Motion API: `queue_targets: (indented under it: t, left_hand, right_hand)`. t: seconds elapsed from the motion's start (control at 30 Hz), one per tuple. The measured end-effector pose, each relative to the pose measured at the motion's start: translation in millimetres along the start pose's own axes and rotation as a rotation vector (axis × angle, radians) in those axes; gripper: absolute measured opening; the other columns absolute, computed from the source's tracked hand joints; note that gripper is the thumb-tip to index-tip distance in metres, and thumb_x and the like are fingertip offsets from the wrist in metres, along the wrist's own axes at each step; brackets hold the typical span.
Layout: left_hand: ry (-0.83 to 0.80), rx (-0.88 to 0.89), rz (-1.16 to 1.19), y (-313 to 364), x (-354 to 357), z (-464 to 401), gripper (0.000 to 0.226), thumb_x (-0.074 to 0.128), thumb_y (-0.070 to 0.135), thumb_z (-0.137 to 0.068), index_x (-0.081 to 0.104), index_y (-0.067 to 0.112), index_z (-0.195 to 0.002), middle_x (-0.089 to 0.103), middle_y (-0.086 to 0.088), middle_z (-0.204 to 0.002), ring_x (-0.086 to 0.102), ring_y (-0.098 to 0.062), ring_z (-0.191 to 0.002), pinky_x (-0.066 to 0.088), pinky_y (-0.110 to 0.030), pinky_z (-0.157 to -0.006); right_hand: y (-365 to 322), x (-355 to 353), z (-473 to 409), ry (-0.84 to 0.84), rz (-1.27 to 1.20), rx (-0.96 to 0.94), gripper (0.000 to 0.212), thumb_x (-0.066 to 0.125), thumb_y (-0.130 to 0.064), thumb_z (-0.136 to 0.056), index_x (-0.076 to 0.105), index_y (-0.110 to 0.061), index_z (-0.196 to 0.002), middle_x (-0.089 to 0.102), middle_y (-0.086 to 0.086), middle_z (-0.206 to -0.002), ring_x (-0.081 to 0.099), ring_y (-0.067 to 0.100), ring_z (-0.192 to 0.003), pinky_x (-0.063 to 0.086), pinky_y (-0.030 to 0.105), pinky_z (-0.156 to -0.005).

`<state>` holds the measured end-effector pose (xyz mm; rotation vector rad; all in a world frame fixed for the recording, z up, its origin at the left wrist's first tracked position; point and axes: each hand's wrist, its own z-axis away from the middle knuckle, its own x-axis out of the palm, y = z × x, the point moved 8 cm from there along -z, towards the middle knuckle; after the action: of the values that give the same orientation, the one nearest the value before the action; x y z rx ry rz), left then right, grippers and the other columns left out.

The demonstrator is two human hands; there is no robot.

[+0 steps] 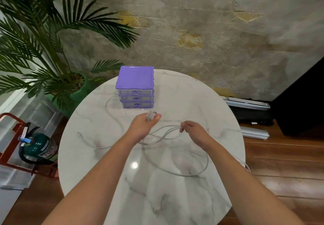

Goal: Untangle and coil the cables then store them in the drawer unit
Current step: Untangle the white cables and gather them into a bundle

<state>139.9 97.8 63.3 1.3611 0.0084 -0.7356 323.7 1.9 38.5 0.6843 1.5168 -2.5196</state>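
Round white marble-pattern surface (175,198) fills the lower view, both your forearms reaching over it. Tall green palm plant (43,37) in a green pot stands off its far left edge; green fire extinguisher (39,147) in a red stand sits lower left on the floor. Purple three-drawer plastic unit (135,88) sits at the far side of the surface, all drawers shut. Thin grey cables (175,172) sprawl in loose loops across the middle, one loop running up beside the unit's left. Your left hand (142,126) has its fingers closed on a grey connector end (150,115), just in front of the unit. Your right hand (194,131) has its fingers pinched around several cable strands bunched together.
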Motion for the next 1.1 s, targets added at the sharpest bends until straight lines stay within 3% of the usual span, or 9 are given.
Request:
queue_targets:
  t: [0.2,0.33,0.4,0.53,0.67,0.8,0.87,1.0,1.1]
  left_hand:
    - [-0.221,0.076,-0.2,8,50,7,0.032,0.057,0.041,-0.095,0.065,0.027,-0.122,0.066,0.013,-0.112,0.059,-0.004,-0.101,0.043,-0.02,-0.087]
    - [-0.214,0.075,-0.256,8,58,10,0.033,0.056,0.051,-0.092,0.068,0.021,-0.091,0.063,0.004,-0.079,0.057,-0.013,-0.074,0.044,-0.03,-0.071]
    - [-0.222,0.099,-0.253,11,60,11,0.032,0.056,0.057,-0.088,0.069,0.028,-0.088,0.065,0.002,-0.079,0.06,-0.017,-0.076,0.047,-0.035,-0.073]
    - [-0.153,0.164,-0.213,22,59,11,0.021,0.059,0.047,-0.09,0.071,0.034,-0.079,0.064,-0.004,-0.084,0.062,-0.022,-0.082,0.047,-0.037,-0.073]
    - [-0.111,0.08,-0.14,20,55,8,0.025,0.059,0.052,-0.086,0.07,0.033,-0.074,0.066,0.007,-0.085,0.061,-0.009,-0.082,0.042,-0.021,-0.068]
    - [0.001,-0.009,0.055,11,41,6,0.025,0.057,0.039,-0.095,0.071,0.023,-0.081,0.063,0.006,-0.066,0.052,-0.007,-0.063,0.037,-0.022,-0.06]
    - [0.07,-0.036,0.117,6,32,4,0.026,0.056,0.039,-0.095,0.073,0.024,-0.084,0.054,0.006,-0.065,0.045,-0.009,-0.058,0.033,-0.025,-0.055]
    - [0.144,-0.094,0.221,-4,26,6,0.026,0.057,0.038,-0.095,0.075,0.021,-0.09,0.053,0.012,-0.067,0.046,-0.007,-0.064,0.036,-0.025,-0.062]
    - [0.176,-0.123,0.227,-12,25,8,0.026,0.057,0.04,-0.094,0.075,0.022,-0.087,0.059,0.013,-0.076,0.052,-0.006,-0.075,0.038,-0.027,-0.079]
  right_hand:
    - [-13,3,6,-0.03,-0.066,-0.063,0.034,0.046,-0.03,-0.101,0.059,-0.014,-0.074,0.05,-0.005,-0.072,0.043,0.013,-0.072,0.032,0.026,-0.065]
    - [-17,-4,9,-0.006,-0.069,-0.082,0.036,0.047,-0.033,-0.1,0.057,-0.014,-0.071,0.045,-0.007,-0.065,0.038,0.012,-0.066,0.03,0.025,-0.061]
    - [-17,-6,9,0.005,-0.056,-0.086,0.036,0.047,-0.035,-0.1,0.056,-0.014,-0.072,0.046,-0.003,-0.068,0.039,0.014,-0.068,0.031,0.027,-0.061]
    - [-19,-9,12,0.024,-0.037,-0.125,0.038,0.049,-0.04,-0.098,0.062,-0.016,-0.072,0.053,-0.008,-0.069,0.042,0.01,-0.066,0.034,0.024,-0.062]
    - [-7,-24,17,0.032,-0.137,-0.072,0.033,0.059,-0.042,-0.093,0.067,-0.016,-0.076,0.049,-0.019,-0.051,0.04,0.005,-0.057,0.033,0.019,-0.058]
    - [18,-38,20,-0.011,-0.002,-0.052,0.01,0.063,-0.021,-0.09,0.066,-0.015,-0.082,0.049,-0.007,-0.067,0.044,0.011,-0.063,0.034,0.022,-0.059]
    - [35,-47,22,0.011,0.066,-0.002,0.022,0.062,-0.027,-0.092,0.068,-0.006,-0.089,0.053,-0.003,-0.07,0.047,0.011,-0.062,0.036,0.025,-0.061]
    - [59,-60,30,0.073,0.111,0.132,0.053,0.064,-0.059,-0.082,0.064,-0.007,-0.073,0.059,-0.01,-0.057,0.054,0.015,-0.052,0.045,0.03,-0.061]
    - [62,-63,27,0.085,0.175,0.089,0.033,0.065,-0.046,-0.086,0.053,-0.018,-0.073,0.052,-0.005,-0.071,0.048,0.015,-0.063,0.037,0.027,-0.059]
